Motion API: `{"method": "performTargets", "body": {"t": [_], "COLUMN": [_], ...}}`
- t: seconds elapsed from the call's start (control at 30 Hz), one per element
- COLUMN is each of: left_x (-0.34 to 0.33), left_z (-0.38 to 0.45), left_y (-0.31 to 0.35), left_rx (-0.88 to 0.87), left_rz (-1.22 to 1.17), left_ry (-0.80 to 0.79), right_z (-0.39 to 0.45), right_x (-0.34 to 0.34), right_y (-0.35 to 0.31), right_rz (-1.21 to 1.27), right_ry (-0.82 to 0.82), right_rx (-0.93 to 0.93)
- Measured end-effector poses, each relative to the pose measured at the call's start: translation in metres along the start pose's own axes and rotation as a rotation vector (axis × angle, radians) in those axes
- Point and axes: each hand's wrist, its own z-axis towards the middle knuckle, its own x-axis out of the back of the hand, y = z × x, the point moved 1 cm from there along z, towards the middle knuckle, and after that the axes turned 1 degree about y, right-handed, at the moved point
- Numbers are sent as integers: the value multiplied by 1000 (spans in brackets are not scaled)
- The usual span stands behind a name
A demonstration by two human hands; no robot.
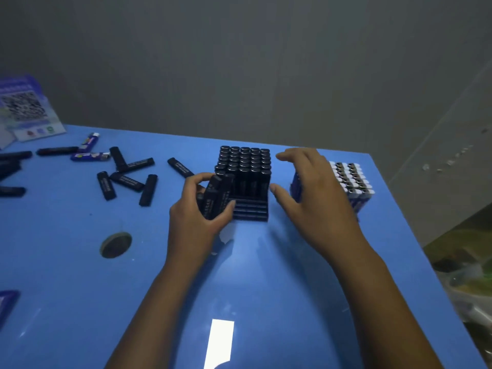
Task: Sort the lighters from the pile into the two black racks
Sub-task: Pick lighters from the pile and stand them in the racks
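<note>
black lighters (217,198) in left hand (197,219)

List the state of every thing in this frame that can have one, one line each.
Left hand: grips a few black lighters at the rack's front left.
Right hand: open, holds nothing, between the two racks.
Black rack: back rows filled with upright black lighters, front rows bare.
Rack of blue lighters: upright, partly hidden by the right hand.
Loose black lighters: lying flat on the table.
Two loose blue lighters: lying flat.
</note>
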Motion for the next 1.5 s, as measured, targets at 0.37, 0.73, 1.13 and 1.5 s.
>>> {"method": "performTargets", "body": {"t": [0.37,0.73,1.13,1.5], "left_x": [16,9,13,16], "left_z": [19,21,18,23], "left_y": [-32,-32,-33,-40], "left_rx": [-36,-9,34,71], "left_rz": [11,-8,-34,-14], "left_ry": [-65,-124,-139,-101], "right_z": [28,36,41,36], "right_x": [-45,-42,-27,-50], "right_y": [-30,-29,-10,-12], "right_rz": [-3,331,495,266], "right_ry": [-149,-176,-61,15], "right_rx": [38,14,-126,-66]}}
